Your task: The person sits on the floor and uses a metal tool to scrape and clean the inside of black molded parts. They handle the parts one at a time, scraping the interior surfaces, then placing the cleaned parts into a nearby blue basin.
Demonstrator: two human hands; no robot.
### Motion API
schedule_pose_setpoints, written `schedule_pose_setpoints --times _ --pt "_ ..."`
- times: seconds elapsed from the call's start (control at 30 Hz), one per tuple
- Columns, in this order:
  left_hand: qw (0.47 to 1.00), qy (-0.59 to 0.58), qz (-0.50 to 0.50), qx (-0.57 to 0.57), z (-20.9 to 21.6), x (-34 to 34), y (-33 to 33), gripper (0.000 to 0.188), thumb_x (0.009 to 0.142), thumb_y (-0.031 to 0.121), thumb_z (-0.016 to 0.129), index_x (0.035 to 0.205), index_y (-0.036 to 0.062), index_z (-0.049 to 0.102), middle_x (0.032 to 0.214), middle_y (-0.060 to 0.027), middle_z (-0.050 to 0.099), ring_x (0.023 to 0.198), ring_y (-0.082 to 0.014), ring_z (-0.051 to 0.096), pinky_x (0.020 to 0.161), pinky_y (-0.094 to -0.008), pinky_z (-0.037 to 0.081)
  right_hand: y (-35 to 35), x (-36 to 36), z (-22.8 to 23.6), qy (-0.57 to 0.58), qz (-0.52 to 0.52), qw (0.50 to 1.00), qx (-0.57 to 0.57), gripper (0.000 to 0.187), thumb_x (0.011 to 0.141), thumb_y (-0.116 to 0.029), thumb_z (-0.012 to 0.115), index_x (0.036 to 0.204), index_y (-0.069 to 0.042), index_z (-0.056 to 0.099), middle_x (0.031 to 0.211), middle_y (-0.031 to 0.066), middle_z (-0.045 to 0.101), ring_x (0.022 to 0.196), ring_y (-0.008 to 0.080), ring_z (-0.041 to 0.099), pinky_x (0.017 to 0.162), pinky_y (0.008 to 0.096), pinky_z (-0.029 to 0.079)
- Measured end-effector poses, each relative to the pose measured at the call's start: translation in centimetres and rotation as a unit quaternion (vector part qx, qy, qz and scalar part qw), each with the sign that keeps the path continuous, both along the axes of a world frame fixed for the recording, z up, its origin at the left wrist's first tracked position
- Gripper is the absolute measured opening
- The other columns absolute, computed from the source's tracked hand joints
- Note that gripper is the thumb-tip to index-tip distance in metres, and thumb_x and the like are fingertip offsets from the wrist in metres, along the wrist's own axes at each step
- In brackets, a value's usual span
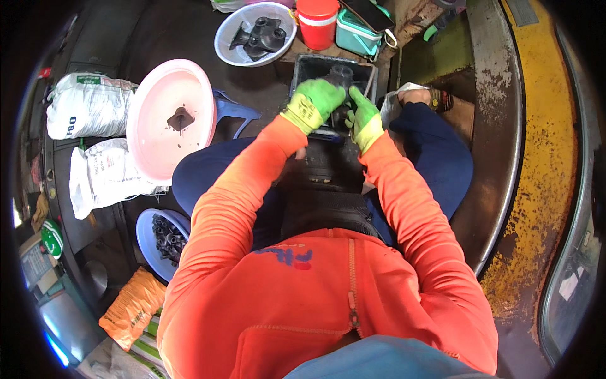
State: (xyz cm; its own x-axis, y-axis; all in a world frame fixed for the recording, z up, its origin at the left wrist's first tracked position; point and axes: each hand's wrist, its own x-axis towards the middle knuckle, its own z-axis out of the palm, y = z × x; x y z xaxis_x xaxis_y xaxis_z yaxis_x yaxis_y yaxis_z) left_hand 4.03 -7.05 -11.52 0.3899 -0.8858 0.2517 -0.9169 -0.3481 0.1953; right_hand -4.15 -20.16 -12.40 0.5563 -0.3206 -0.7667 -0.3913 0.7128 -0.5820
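Both my hands wear green gloves with yellow cuffs and meet over a dark rectangular bin [300,71]. My left hand [313,102] is closed, its fingers curled against a black molded part [341,74] in the bin. From the other side my right hand [365,117] grips at the same part, its thumb side close to my left fingers. The gloves hide much of the part and the exact contact points. A thin light-brown stick [370,79] leans along the bin's right side, just beyond my right hand.
Left stands a pink basin [148,126] holding a small dark piece, with a blue stool [237,112] by it. Black parts fill a pale blue bowl [222,45] and a blue basin [146,235]. A red container [317,25] stands behind; a metal edge [505,158] runs right.
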Motion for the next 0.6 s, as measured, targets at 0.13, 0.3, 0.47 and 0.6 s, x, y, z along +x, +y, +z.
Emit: schedule_pose_setpoints --times 0.13,0.3,0.47,0.6 --pt "0.969 0.204 0.088 -0.106 0.5 -2.0 2.7 0.054 0.068 0.026 0.075 0.113 0.0023 0.059 0.101 -0.0153 0.063 0.096 -0.0329 0.060 0.082 -0.0434 0.048 0.8 -0.1 -2.0 -0.075 -0.019 0.996 -0.048 0.020 0.084 -0.018 0.068 0.099 -0.011 0.057 0.058 -0.0011 0.048 0.039 0.0096 0.035 0.038 0.0280 0.026" --pt "0.848 0.389 0.261 -0.249 -2.8 -2.5 3.4 0.075 0.062 0.032 0.084 0.126 0.0039 0.056 0.127 -0.0193 0.055 0.120 -0.0302 0.052 0.101 -0.0376 0.042 2.4 -1.9 -4.2 -0.148 0.142 0.977 -0.049 0.021 0.085 -0.020 0.068 0.101 -0.007 0.062 0.069 -0.0001 0.058 0.049 0.0106 0.048 0.045 0.0258 0.037" --pt "0.852 0.332 0.330 -0.235 -7.9 -2.1 4.9 0.055 0.066 0.025 0.082 0.117 0.0139 0.063 0.126 -0.0147 0.057 0.116 -0.0294 0.055 0.099 -0.0386 0.043 2.2 -3.1 -6.7 -0.044 0.266 0.875 -0.403 0.033 0.094 -0.034 0.058 0.105 -0.003 0.063 0.076 -0.0025 0.059 0.069 0.0066 0.051 0.064 0.0227 0.041" --pt "0.919 0.234 0.309 -0.072 -11.1 -1.3 5.7 0.058 0.066 0.026 0.082 0.119 0.0161 0.062 0.129 -0.0164 0.055 0.116 -0.0306 0.055 0.101 -0.0376 0.042 2.9 -6.0 -7.8 -0.124 0.331 0.836 -0.420 0.041 0.095 -0.040 0.047 0.107 -0.004 0.061 0.101 0.0183 0.064 0.097 0.0317 0.062 0.085 0.0383 0.045"
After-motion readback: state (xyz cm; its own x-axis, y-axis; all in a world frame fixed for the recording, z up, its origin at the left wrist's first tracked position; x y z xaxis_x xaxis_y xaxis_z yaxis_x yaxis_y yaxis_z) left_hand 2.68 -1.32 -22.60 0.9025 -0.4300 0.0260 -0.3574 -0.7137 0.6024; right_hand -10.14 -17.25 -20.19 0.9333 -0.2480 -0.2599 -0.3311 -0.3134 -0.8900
